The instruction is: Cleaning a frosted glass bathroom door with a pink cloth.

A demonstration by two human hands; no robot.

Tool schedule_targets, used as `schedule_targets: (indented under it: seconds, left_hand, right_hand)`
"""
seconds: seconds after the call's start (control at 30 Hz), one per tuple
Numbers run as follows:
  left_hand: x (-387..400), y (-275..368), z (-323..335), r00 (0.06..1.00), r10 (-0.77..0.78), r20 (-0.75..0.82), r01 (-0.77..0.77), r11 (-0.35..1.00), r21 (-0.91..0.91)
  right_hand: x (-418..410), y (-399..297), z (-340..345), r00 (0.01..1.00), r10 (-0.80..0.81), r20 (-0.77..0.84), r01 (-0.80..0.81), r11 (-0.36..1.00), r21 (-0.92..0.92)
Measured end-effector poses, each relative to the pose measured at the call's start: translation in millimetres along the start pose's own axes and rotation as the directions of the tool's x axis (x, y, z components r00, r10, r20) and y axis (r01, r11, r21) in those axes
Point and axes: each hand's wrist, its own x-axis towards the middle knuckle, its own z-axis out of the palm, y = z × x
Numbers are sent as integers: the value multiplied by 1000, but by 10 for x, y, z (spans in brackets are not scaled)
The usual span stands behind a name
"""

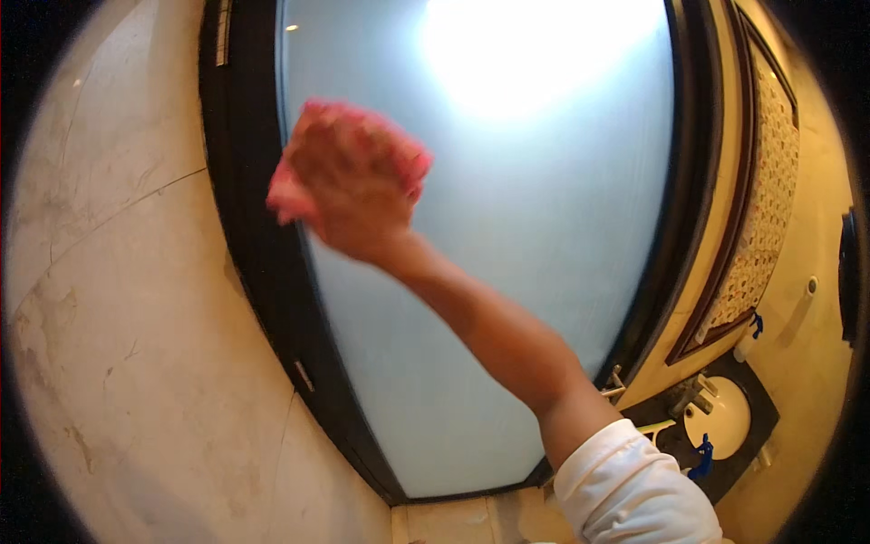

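Note:
My right hand (360, 183) is pressed over a pink cloth (292, 197) at the upper left of a door's frosted glass panel (489, 272). The cloth is bunched under the palm and fingers and reaches the dark door frame (262, 224) on the left; hand and cloth are slightly blurred. A bare forearm and a white sleeve run down to the lower right. Bright light glares off the top of the glass. My left hand is out of view.
A marbled wall (136, 306) stands left. At right are a door handle (614, 389), a washbasin (731, 418) with a tap (693, 400) on a dark counter, blue-headed spray bottles (703, 459) and a framed patterned panel (754, 224).

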Motion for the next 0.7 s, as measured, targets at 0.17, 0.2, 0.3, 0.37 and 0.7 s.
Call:
schedule_targets:
  seconds: [0.17,0.2,0.3,0.37,0.7]
  left_hand:
    - [-6,-32,84,981,-185,55,184,983,31]
    - [-23,-16,134,978,-198,63,195,979,54]
    - [137,286,458,979,-156,129,135,978,160]
    - [140,654,701,979,-173,109,156,976,151]
    - [255,629,776,947,-284,149,254,948,191]
  right_hand:
    - [-275,-53,84,991,-135,-15,135,966,218]
    - [-219,56,66,983,-182,-38,186,972,147]
    - [23,578,-328,978,-144,-154,135,989,-66]
    - [62,1139,-699,982,-149,-114,132,981,-143]
    - [-663,2664,-2238,978,53,-202,-144,872,-469]
